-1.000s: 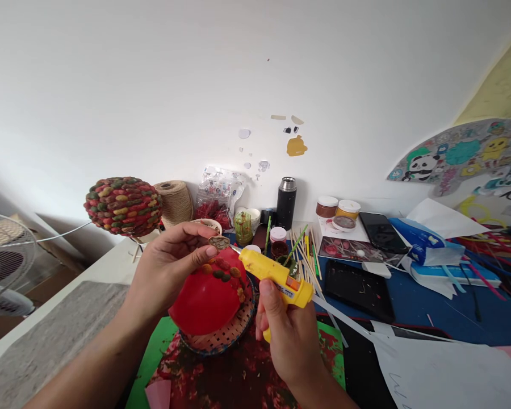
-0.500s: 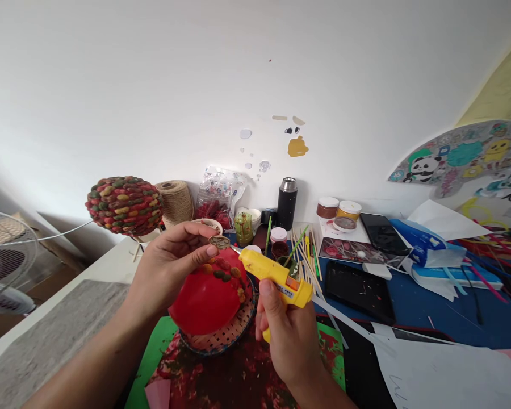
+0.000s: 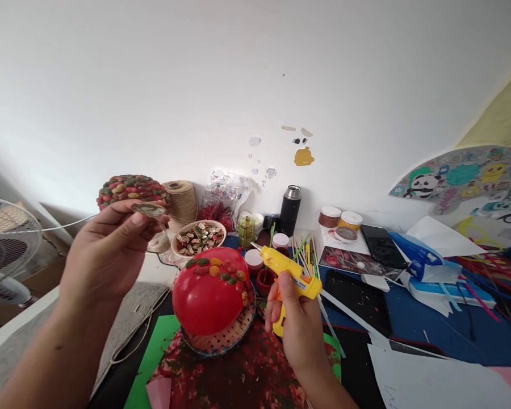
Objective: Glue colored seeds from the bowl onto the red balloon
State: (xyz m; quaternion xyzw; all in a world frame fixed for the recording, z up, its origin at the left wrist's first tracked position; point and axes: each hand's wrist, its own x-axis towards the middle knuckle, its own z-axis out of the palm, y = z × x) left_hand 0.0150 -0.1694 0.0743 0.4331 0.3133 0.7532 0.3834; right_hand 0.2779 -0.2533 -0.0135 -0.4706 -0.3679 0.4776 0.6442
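White wall [image 3: 196,85] stands behind a cluttered dark blue desktop [image 3: 447,343]. Near centre, a glossy red balloon [image 3: 206,298], partly studded with red, green and yellow painted shells [image 3: 215,271], sits in a round woven basket [image 3: 215,345]. Just right of it, the right hand [image 3: 300,312] wraps curled fingers round a yellow plastic glue gun [image 3: 292,270]. Farther left, the left hand [image 3: 104,250] pinches a small pale oval shell [image 3: 150,210] between thumb and fingers.

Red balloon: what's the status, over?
Left grip pinching small oval piece; right grip holding yellow plastic glue gun; glossy red balloon in tan woven basket, unblocked.
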